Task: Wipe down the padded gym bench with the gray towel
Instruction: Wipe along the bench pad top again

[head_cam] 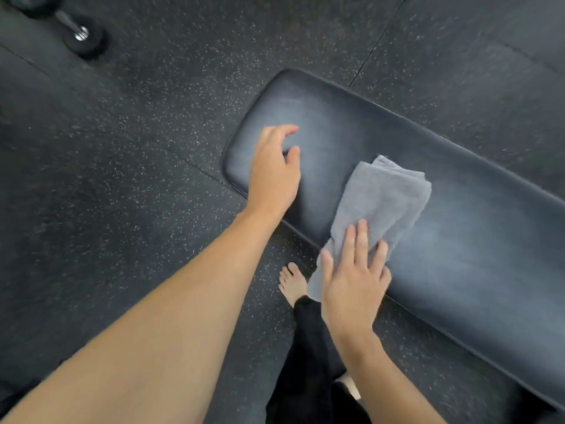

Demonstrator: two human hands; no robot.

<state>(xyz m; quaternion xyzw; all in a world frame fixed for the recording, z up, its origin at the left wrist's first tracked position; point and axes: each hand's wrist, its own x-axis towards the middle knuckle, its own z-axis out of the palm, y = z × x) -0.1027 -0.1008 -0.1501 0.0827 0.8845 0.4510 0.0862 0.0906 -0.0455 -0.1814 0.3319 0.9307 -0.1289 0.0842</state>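
Right hand: my right hand (354, 280) lies flat with fingers spread, palm pressing the near end of the gray towel (379, 209); it pins the cloth down and does not pinch it.
Foot: one bare foot (293, 282) stands on the floor just beside the bench's near long edge, below a black trouser leg (308, 347).
Towel: one folded towel, its near end hanging over the near edge of the padded gym bench (458, 209), the rest lying across the pad toward the far side, well short of the far edge.
Left hand: my left hand (275, 169) is over the bench's rounded end, fingers loosely curled and apart, holding nothing; whether it touches the pad I cannot tell.
Bench: one dark pad running from its rounded end at centre out past the right edge of view; bare surface is open to the right of the towel.
Floor: speckled rubber floor (137, 148) lies open on all visible sides of the bench.
Dumbbell: one dumbbell (76, 32) lies far off at the upper left, well apart from the bench.
Containers: none in view.
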